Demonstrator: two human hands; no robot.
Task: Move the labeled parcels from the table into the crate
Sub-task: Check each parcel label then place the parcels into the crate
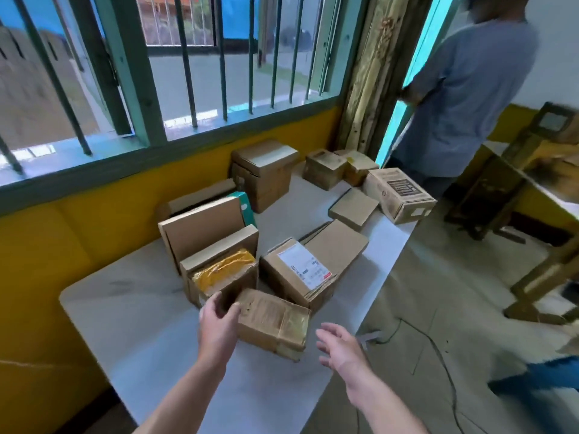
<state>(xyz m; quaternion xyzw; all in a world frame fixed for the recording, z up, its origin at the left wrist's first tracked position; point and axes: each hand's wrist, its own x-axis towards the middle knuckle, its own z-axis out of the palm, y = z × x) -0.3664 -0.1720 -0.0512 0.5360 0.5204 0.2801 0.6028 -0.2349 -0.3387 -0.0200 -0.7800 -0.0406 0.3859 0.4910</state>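
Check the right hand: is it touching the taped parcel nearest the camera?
Apart. The head view shows bare table between the open right hand and the taped parcel, at its right edge.

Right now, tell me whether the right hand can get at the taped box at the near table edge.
Probably yes. The right hand hovers open just beside the right end of the taped box, with only bare table between them; the left hand is at its other end.
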